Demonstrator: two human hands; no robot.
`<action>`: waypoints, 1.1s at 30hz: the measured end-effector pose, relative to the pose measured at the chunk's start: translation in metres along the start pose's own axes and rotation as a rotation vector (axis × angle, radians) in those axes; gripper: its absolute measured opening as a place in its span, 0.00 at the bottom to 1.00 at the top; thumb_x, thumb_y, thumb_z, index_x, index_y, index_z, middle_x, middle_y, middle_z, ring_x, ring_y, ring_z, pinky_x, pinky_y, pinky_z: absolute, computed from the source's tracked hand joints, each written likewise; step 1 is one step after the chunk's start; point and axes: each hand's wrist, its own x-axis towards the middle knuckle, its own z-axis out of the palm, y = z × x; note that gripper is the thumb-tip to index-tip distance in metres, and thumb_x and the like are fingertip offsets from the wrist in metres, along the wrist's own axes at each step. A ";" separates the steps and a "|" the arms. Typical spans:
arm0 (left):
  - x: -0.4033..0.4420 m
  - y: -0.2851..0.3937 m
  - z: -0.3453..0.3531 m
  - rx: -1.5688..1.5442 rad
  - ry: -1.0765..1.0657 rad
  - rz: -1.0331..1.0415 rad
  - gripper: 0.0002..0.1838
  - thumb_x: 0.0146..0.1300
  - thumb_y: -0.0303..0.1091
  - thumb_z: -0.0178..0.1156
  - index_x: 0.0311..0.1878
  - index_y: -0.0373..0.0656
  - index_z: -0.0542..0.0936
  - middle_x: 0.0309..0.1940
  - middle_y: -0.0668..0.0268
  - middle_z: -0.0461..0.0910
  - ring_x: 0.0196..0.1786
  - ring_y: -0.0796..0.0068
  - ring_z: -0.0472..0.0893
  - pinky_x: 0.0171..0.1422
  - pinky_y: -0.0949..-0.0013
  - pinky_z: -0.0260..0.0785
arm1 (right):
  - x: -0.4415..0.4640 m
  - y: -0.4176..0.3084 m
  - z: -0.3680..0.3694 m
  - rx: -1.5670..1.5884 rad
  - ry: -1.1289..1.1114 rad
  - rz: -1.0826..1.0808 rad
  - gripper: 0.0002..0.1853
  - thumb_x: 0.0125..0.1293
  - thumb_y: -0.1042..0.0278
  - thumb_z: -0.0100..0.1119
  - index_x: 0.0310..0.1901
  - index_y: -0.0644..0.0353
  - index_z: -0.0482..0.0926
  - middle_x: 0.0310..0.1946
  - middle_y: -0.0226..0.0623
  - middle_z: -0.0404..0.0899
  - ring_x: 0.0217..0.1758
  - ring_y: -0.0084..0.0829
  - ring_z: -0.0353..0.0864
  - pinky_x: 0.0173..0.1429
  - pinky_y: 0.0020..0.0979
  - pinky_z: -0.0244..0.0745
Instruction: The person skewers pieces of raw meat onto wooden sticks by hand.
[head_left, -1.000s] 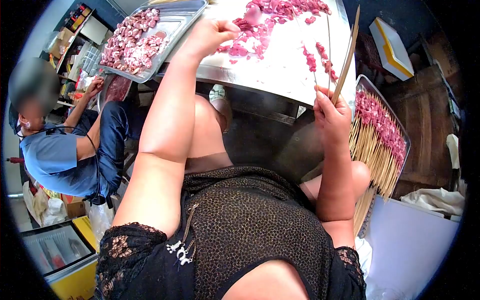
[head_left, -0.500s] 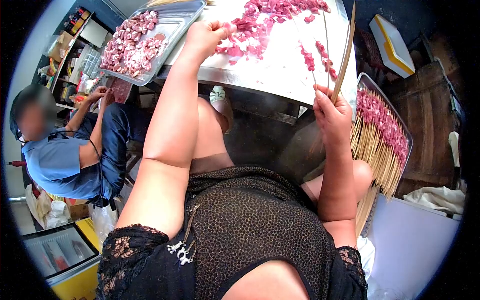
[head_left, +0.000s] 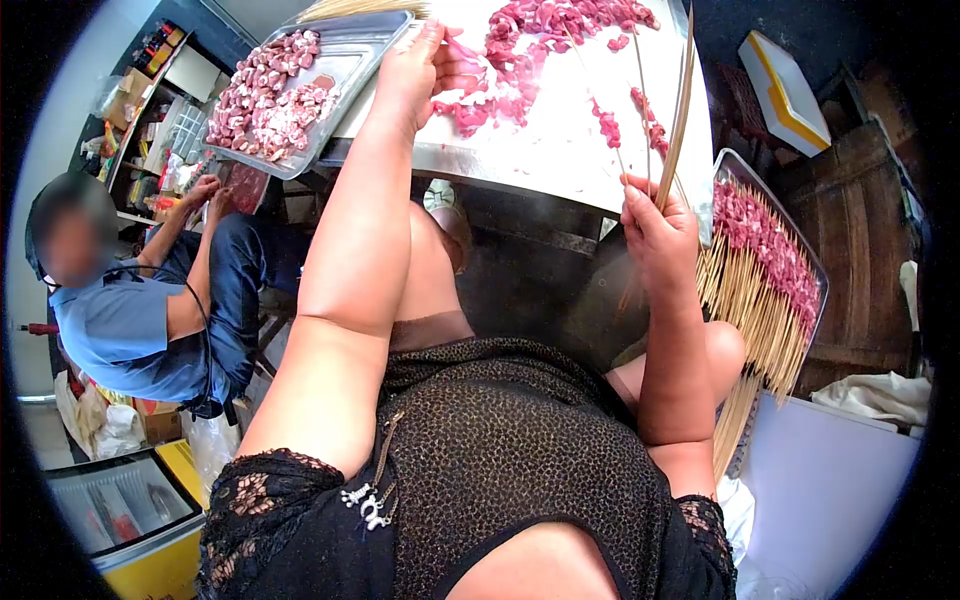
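Observation:
Near the white tabletop's (head_left: 560,150) left edge, my left hand (head_left: 425,75) has a pink piece of meat (head_left: 458,50) between thumb and fingers, beside the pile of raw meat pieces (head_left: 515,65). My right hand (head_left: 660,225), over the table's front right edge, is closed round several thin wooden skewers (head_left: 683,110). One held skewer has a short row of meat (head_left: 606,124) on it, tilted up to the left. Another row of meat (head_left: 648,118) is just right of it. The lower ends of the skewers are partly hidden by my fingers.
A metal tray (head_left: 350,85) of pale meat lumps stands at the table's left. At the right, a tray of meat skewers (head_left: 765,250) rests near a white surface (head_left: 830,480). A seated person (head_left: 130,320) works at the left. A white-yellow box (head_left: 783,92) is at the back right.
My left hand has shifted slightly and its fingers have spread somewhat round the meat piece. The skewers in my right hand have tilted left, and the left row of meat has moved lower.

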 end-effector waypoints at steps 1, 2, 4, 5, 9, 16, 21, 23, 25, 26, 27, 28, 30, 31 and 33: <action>0.000 0.001 0.000 -0.003 0.018 0.009 0.20 0.67 0.47 0.49 0.49 0.40 0.75 0.34 0.61 0.80 0.35 0.70 0.81 0.37 0.68 0.76 | 0.000 0.000 0.000 -0.002 0.002 -0.007 0.11 0.64 0.71 0.55 0.46 0.66 0.75 0.20 0.25 0.71 0.14 0.10 0.59 0.16 0.14 0.50; 0.001 0.001 0.000 -0.007 0.036 0.018 0.19 0.68 0.47 0.49 0.50 0.40 0.75 0.35 0.61 0.80 0.35 0.70 0.81 0.38 0.67 0.76 | 0.000 0.000 0.001 -0.001 0.003 -0.007 0.11 0.64 0.71 0.55 0.46 0.66 0.75 0.20 0.25 0.71 0.14 0.10 0.59 0.16 0.14 0.50; 0.005 -0.003 -0.002 0.078 0.070 0.089 0.20 0.67 0.46 0.50 0.52 0.40 0.74 0.36 0.59 0.80 0.35 0.70 0.81 0.38 0.68 0.75 | -0.001 -0.002 0.002 -0.010 0.029 -0.001 0.11 0.64 0.71 0.55 0.46 0.66 0.75 0.20 0.24 0.71 0.14 0.10 0.59 0.17 0.13 0.50; 0.008 -0.006 -0.004 0.163 0.104 0.163 0.20 0.66 0.44 0.52 0.54 0.40 0.73 0.37 0.57 0.80 0.35 0.70 0.81 0.38 0.69 0.75 | -0.002 -0.003 0.002 -0.009 0.031 -0.001 0.11 0.64 0.71 0.55 0.46 0.66 0.75 0.20 0.24 0.71 0.14 0.10 0.59 0.17 0.13 0.50; 0.006 -0.020 -0.008 1.231 0.145 0.352 0.21 0.54 0.43 0.61 0.48 0.41 0.77 0.39 0.54 0.80 0.36 0.62 0.81 0.44 0.63 0.72 | -0.003 -0.004 0.002 -0.003 0.034 0.005 0.11 0.64 0.71 0.55 0.45 0.66 0.76 0.20 0.24 0.71 0.14 0.10 0.59 0.17 0.13 0.50; -0.017 -0.013 0.048 1.427 -0.187 0.093 0.16 0.50 0.49 0.64 0.31 0.46 0.84 0.25 0.61 0.81 0.31 0.64 0.80 0.39 0.66 0.71 | -0.002 -0.003 -0.003 0.007 0.011 -0.010 0.11 0.64 0.71 0.56 0.45 0.66 0.77 0.20 0.23 0.71 0.16 0.10 0.60 0.18 0.13 0.51; -0.006 -0.025 0.036 1.359 -0.313 0.103 0.12 0.49 0.44 0.65 0.29 0.44 0.84 0.25 0.64 0.82 0.29 0.71 0.80 0.37 0.67 0.71 | -0.004 -0.007 -0.004 -0.017 0.014 -0.010 0.11 0.63 0.70 0.56 0.45 0.65 0.77 0.21 0.23 0.72 0.16 0.10 0.61 0.19 0.13 0.52; -0.010 -0.021 0.029 0.891 -0.266 -0.016 0.09 0.53 0.37 0.64 0.32 0.42 0.83 0.24 0.67 0.82 0.28 0.77 0.79 0.32 0.73 0.70 | -0.004 -0.007 -0.005 -0.011 0.009 -0.003 0.11 0.63 0.70 0.57 0.45 0.65 0.77 0.21 0.23 0.72 0.16 0.10 0.61 0.19 0.13 0.53; -0.002 -0.025 0.022 0.604 -0.196 -0.076 0.07 0.56 0.35 0.62 0.34 0.42 0.83 0.25 0.66 0.81 0.24 0.81 0.76 0.29 0.78 0.68 | -0.004 -0.006 -0.005 -0.055 0.004 0.000 0.11 0.63 0.70 0.57 0.45 0.64 0.77 0.21 0.23 0.72 0.17 0.10 0.62 0.20 0.13 0.53; 0.001 -0.026 0.017 0.313 -0.122 -0.133 0.06 0.58 0.33 0.61 0.35 0.42 0.83 0.26 0.66 0.81 0.20 0.84 0.73 0.26 0.83 0.66 | -0.004 -0.005 -0.005 -0.054 0.003 -0.002 0.11 0.63 0.70 0.57 0.45 0.64 0.77 0.21 0.23 0.72 0.17 0.10 0.62 0.20 0.13 0.53; 0.000 -0.017 0.015 0.278 -0.184 -0.186 0.08 0.62 0.32 0.57 0.40 0.38 0.79 0.30 0.59 0.82 0.25 0.78 0.79 0.27 0.83 0.69 | -0.004 -0.004 -0.006 -0.061 -0.016 0.007 0.11 0.63 0.69 0.57 0.45 0.64 0.78 0.21 0.23 0.72 0.17 0.10 0.62 0.20 0.13 0.54; 0.001 -0.017 0.017 0.279 -0.182 -0.182 0.08 0.62 0.32 0.57 0.40 0.38 0.79 0.30 0.59 0.82 0.25 0.78 0.79 0.27 0.83 0.69 | -0.003 -0.002 -0.006 -0.068 -0.036 0.015 0.11 0.63 0.69 0.57 0.44 0.64 0.78 0.21 0.23 0.72 0.18 0.10 0.63 0.20 0.13 0.55; 0.002 -0.019 0.025 -0.055 -0.144 -0.181 0.10 0.65 0.31 0.54 0.41 0.34 0.77 0.33 0.56 0.82 0.33 0.72 0.83 0.31 0.78 0.75 | -0.002 0.001 -0.005 -0.102 -0.026 0.004 0.11 0.63 0.69 0.57 0.44 0.64 0.78 0.21 0.23 0.73 0.19 0.10 0.63 0.21 0.14 0.56; 0.002 -0.019 0.026 -0.089 -0.162 -0.191 0.11 0.67 0.30 0.49 0.43 0.31 0.74 0.36 0.52 0.81 0.39 0.65 0.83 0.39 0.72 0.79 | -0.003 0.001 -0.004 -0.116 -0.029 0.014 0.11 0.63 0.69 0.57 0.44 0.64 0.78 0.21 0.23 0.73 0.19 0.10 0.64 0.22 0.14 0.56; 0.003 -0.019 0.029 -0.134 -0.146 -0.198 0.12 0.68 0.31 0.48 0.43 0.30 0.74 0.36 0.50 0.80 0.39 0.63 0.83 0.41 0.70 0.79 | -0.004 0.001 -0.003 -0.129 -0.031 0.023 0.11 0.63 0.70 0.57 0.44 0.64 0.79 0.21 0.23 0.73 0.20 0.10 0.64 0.23 0.14 0.57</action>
